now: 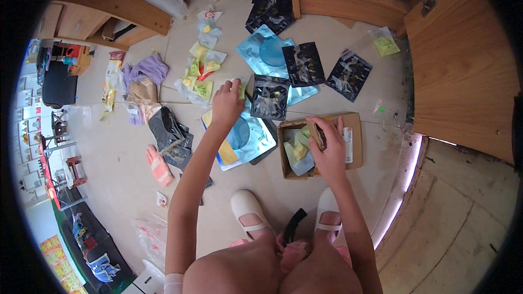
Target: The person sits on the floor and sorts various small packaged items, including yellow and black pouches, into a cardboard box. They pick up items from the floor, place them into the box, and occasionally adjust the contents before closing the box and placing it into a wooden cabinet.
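My left hand (227, 108) is above the floor, its fingers closed on a small yellow-green packet (242, 90) partly hidden behind the fingers. My right hand (329, 145) grips a cardboard flap (316, 134) of a small open cardboard box (354, 130), thumb on one side and fingers on the other. Inside the box lie clear packets with yellow-green contents (300, 149). Just beyond the hands is a black zip pouch (269, 100) with a clear front. Under my left forearm lies a shiny light-blue pouch (259, 143) with a round window.
Several similar small packets (202, 71) trail across the tiled floor to the left. More black pouches (303, 64) and a blue pouch (261, 47) lie ahead. A pink-striped glove (158, 165) and purple cloth (147, 69) are at left. A wooden door (466, 69) stands at right.
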A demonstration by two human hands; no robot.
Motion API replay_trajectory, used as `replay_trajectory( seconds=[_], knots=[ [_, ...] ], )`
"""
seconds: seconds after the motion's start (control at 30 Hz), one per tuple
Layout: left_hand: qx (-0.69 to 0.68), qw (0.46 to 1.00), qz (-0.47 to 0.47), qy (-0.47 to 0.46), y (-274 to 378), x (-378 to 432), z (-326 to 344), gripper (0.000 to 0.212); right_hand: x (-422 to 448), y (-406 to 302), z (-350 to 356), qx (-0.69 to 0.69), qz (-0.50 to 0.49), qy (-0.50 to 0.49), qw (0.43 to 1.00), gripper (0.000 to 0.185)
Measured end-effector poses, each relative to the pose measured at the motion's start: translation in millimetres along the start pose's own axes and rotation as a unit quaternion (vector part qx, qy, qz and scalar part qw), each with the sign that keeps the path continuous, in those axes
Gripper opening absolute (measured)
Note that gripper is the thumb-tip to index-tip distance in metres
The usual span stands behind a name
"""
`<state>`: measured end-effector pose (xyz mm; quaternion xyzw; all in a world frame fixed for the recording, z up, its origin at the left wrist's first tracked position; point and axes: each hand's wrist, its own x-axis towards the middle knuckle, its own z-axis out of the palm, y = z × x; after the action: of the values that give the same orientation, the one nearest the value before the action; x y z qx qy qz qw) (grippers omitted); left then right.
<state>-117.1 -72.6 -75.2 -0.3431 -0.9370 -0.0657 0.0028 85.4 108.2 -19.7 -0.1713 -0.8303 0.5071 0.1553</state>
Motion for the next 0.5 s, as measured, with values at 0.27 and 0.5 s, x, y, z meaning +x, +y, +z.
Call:
replay_trajectory(
  seconds=[0.27, 0.5],
  knots=[
    [-0.406, 0.89, -0.206, -0.014, 36, -34, -38, 0.023, 1, -3, 0, 0.004, 0.001, -0.002, 1.0, 0.036],
    [-0.3, 0.95, 0.067, 0.055, 117, -94, -102, 0.029, -1, 3, -1, 0.008, -0.002, 0.0, 1.0, 0.038]
  ],
)
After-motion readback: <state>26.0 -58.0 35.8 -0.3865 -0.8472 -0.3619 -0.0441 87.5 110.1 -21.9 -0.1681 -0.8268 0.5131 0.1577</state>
